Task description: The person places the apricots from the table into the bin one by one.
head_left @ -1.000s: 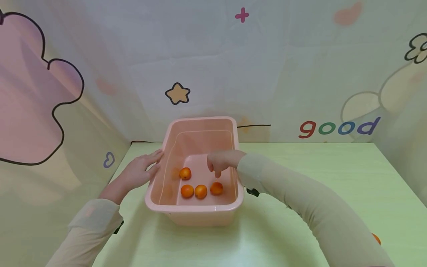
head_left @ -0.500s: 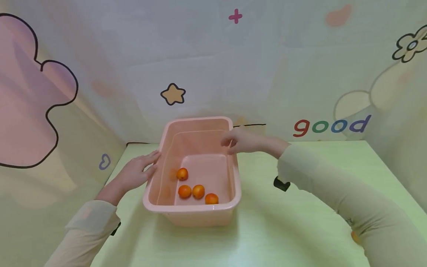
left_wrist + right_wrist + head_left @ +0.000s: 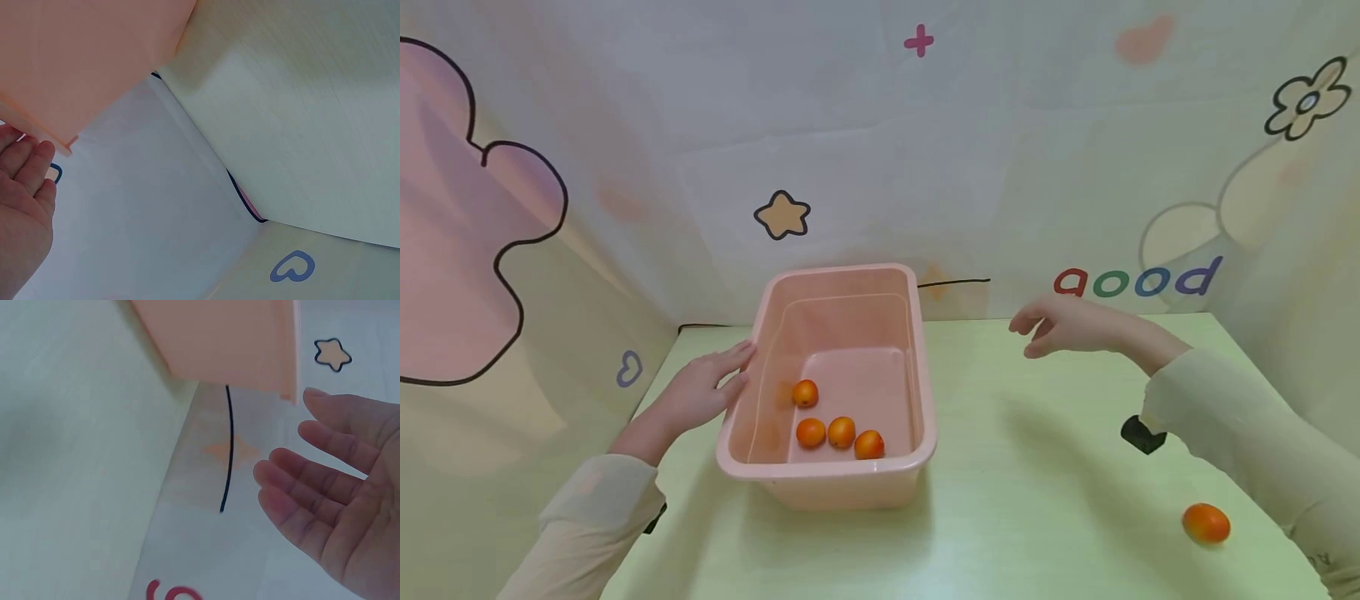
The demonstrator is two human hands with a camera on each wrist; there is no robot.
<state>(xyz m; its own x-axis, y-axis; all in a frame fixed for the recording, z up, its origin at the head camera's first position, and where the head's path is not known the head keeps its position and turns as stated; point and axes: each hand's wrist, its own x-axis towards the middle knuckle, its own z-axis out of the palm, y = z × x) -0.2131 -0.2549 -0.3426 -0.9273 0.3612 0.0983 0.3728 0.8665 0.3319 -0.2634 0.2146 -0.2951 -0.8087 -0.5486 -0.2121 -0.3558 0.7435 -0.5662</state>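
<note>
Backdrop reads "good" (image 3: 1138, 281) behind green counter (image 3: 1015, 500); pink tub (image 3: 831, 479) holds four oranges (image 3: 841, 432).
Left hand (image 3: 696, 392), fingers straight, touches tub's left wall. Right hand (image 3: 1063, 325), grip spread and empty, hovers well right of tub; fifth orange (image 3: 1206, 524) lies below its wrist.

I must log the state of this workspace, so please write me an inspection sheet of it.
Surface: pale green table, wood-grain look.
Job's things: pink plastic rectangular tub holding four small orange fruits; a fifth orange fruit lies on the table, right.
Clutter: nothing seen.
Hands: left hand flat against the tub's left wall; right hand open in the air, holding nothing.
Cables: nothing seen.
Surroundings: cartoon-printed backdrop with a star and the word "good".
</note>
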